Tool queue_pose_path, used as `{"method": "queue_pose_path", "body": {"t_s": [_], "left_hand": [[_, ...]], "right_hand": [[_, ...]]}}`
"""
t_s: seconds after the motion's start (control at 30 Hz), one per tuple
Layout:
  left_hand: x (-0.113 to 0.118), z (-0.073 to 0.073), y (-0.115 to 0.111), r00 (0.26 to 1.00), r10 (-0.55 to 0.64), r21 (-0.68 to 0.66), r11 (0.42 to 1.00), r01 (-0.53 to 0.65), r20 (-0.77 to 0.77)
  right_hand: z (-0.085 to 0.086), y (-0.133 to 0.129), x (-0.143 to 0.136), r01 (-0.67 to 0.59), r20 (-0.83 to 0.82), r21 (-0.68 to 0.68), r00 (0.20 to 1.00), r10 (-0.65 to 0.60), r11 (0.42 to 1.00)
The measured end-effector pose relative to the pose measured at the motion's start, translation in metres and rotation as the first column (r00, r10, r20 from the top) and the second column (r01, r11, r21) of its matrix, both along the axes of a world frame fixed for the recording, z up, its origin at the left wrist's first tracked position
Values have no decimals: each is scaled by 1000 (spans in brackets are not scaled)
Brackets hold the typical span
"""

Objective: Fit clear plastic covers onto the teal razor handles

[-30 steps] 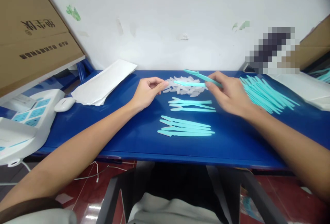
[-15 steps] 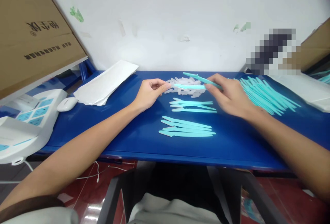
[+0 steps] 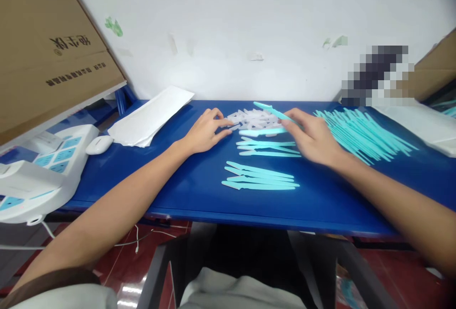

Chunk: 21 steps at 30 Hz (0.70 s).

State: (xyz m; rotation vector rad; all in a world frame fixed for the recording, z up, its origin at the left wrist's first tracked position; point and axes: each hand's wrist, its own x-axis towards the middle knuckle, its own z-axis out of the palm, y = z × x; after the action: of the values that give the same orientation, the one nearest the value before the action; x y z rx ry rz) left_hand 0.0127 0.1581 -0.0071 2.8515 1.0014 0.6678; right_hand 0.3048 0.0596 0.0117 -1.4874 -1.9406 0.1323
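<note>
My left hand (image 3: 208, 131) is at the left edge of a heap of small translucent white blade caps (image 3: 254, 118). Its thumb and forefinger are apart, around the nearest caps. Between the fingers of my right hand (image 3: 311, 133) is a turquoise eyebrow razor (image 3: 269, 108), tilted with its tip up and to the left. Just below it is a second turquoise razor (image 3: 261, 133), its right end near my right fingers; whether they touch it I cannot tell. Closer to me, several razors lie in a small group (image 3: 267, 146) and several more in another group (image 3: 261, 176).
A big pile of turquoise razors (image 3: 366, 133) lies right on the blue table (image 3: 199, 195). White sheets (image 3: 151, 117), a white earbud case (image 3: 99, 145) and a white power strip (image 3: 64, 166) are left, under a cardboard box (image 3: 60, 57). A white wall stands behind.
My left thumb and forefinger have parted and come down at the caps. The lower razor has moved down toward the near groups, while the upper one stays in my right hand.
</note>
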Motion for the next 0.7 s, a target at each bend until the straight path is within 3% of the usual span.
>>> {"method": "queue_pose_path", "body": {"t_s": [0.1, 0.27, 0.7], "left_hand": [[0, 2, -1, 988, 16, 21, 1000, -13, -155], [4, 13, -7, 976, -21, 47, 998, 32, -215], [-2, 12, -6, 991, -88, -68, 994, 81, -103]], "right_hand": [[2, -2, -2, -7, 37, -37, 999, 8, 999], [2, -1, -2, -1, 90, -78, 996, 8, 997], [2, -2, -3, -69, 65, -86, 995, 75, 994]]}}
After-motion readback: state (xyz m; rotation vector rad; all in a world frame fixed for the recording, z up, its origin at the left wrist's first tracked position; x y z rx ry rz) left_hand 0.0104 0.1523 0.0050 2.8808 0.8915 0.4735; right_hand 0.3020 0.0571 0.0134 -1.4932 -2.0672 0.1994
